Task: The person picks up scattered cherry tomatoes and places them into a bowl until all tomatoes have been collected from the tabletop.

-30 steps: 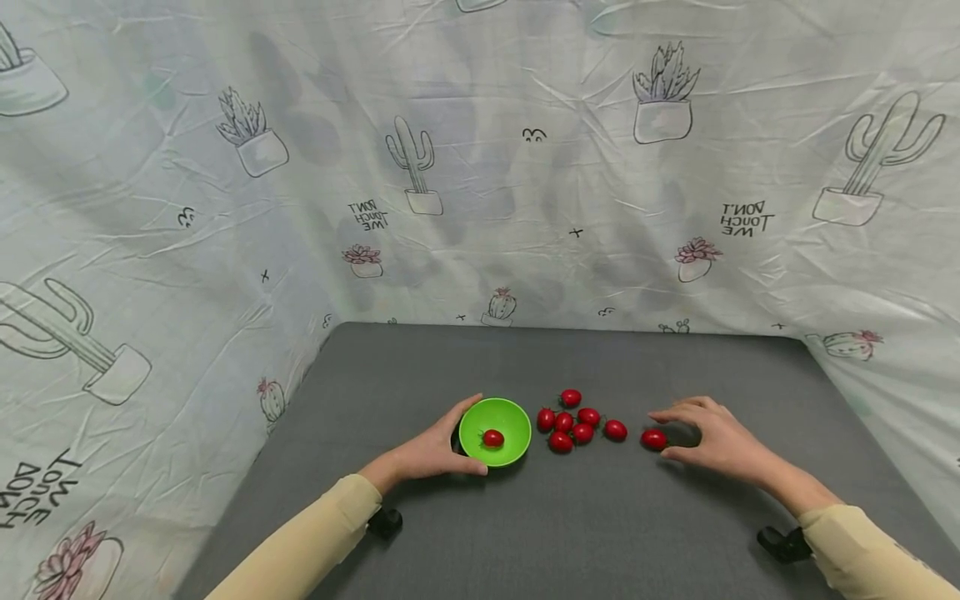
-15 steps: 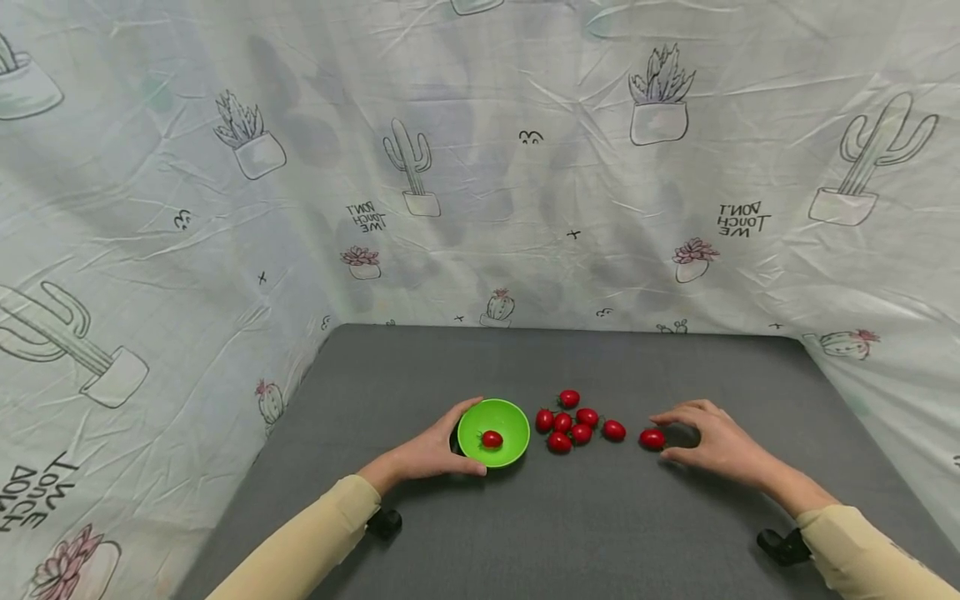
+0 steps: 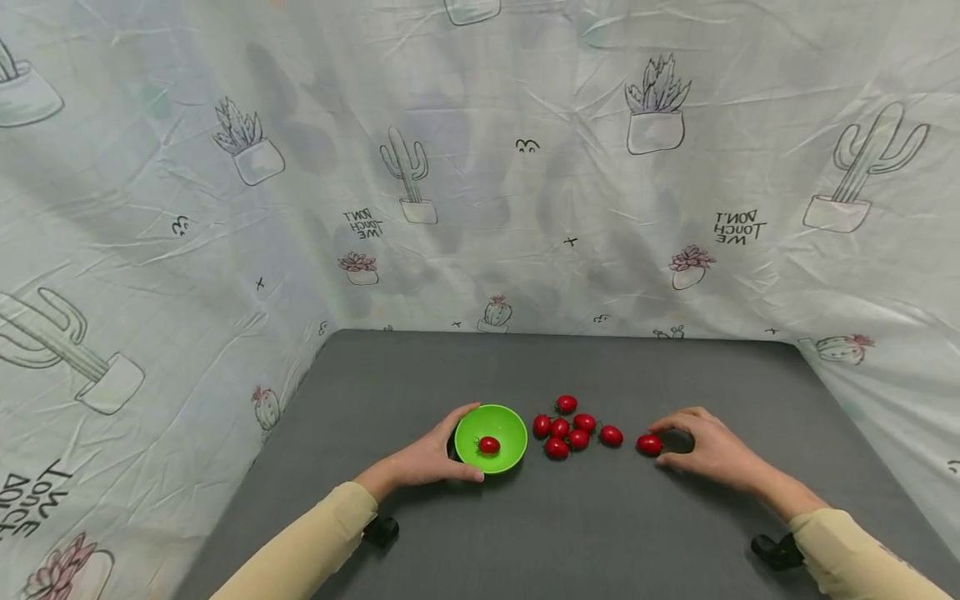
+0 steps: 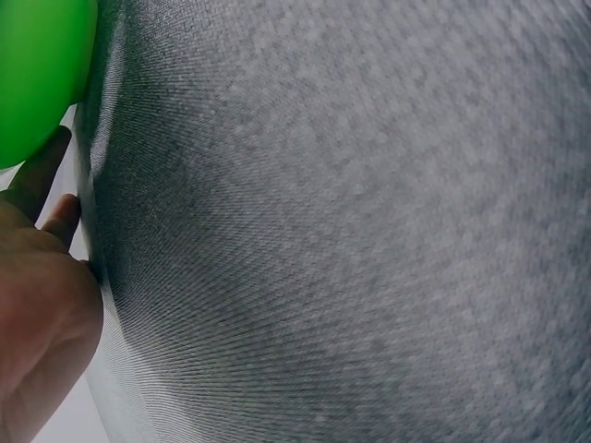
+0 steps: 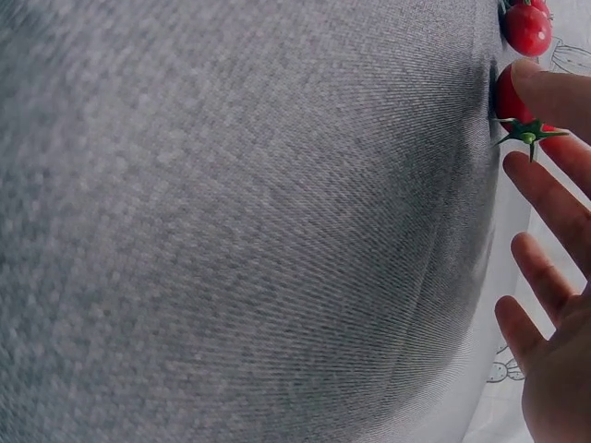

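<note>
My left hand (image 3: 427, 457) holds a small green bowl (image 3: 513, 429) at its left side, thumb in front and fingers behind the rim. One cherry tomato (image 3: 488, 446) lies inside the bowl. On the right, my right hand (image 3: 708, 451) pinches another cherry tomato (image 3: 649, 445) between thumb and index finger, low at the tabletop. Its green stem star faces the palm in the right wrist view, where the thumb (image 5: 554, 97) covers part of it. The other fingers of that hand stay spread. In the left wrist view only the bowl's outer wall (image 4: 42, 74) shows.
Several more cherry tomatoes (image 3: 579, 439) lie in a loose cluster between the bowl and my right hand, with one (image 3: 611, 436) at its right end. The grey tabletop (image 3: 570, 533) ends at a white curtain (image 3: 465, 183) printed with cacti.
My right thumb and index finger have closed in on the single tomato from either side. The left hand keeps its hold on the bowl. The head view has tilted slightly.
</note>
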`<state>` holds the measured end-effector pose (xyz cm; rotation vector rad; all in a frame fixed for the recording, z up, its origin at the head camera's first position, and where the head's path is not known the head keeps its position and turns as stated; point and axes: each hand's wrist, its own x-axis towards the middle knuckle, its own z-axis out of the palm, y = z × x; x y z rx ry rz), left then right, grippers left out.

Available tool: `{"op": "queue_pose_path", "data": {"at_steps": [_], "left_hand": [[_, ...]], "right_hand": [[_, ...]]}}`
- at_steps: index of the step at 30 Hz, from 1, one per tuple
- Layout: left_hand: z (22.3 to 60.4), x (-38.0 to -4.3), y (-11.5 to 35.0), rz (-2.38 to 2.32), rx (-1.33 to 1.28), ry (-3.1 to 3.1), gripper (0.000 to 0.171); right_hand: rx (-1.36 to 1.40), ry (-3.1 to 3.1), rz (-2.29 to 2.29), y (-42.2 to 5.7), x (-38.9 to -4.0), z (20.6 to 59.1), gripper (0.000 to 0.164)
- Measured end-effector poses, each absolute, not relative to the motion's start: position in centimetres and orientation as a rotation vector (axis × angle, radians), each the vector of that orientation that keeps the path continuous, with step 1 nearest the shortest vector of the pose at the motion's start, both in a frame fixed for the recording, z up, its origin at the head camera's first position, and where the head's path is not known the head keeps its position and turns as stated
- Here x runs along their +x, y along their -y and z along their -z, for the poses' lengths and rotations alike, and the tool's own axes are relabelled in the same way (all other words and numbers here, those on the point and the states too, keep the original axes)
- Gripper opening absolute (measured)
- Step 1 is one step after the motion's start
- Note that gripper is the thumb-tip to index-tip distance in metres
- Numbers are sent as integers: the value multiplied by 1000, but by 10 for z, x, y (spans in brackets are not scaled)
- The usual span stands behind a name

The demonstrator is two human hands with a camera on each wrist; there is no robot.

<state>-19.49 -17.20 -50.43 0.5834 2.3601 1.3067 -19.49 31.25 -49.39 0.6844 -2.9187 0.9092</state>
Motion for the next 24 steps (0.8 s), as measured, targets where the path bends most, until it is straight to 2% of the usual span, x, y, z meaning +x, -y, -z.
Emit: {"op": "queue_pose_path", "data": {"at_steps": [24], "left_hand": [[504, -195, 172, -1311, 590, -2359, 110]], "right_hand": [[635, 2960, -986, -311, -198, 498, 36]]}}
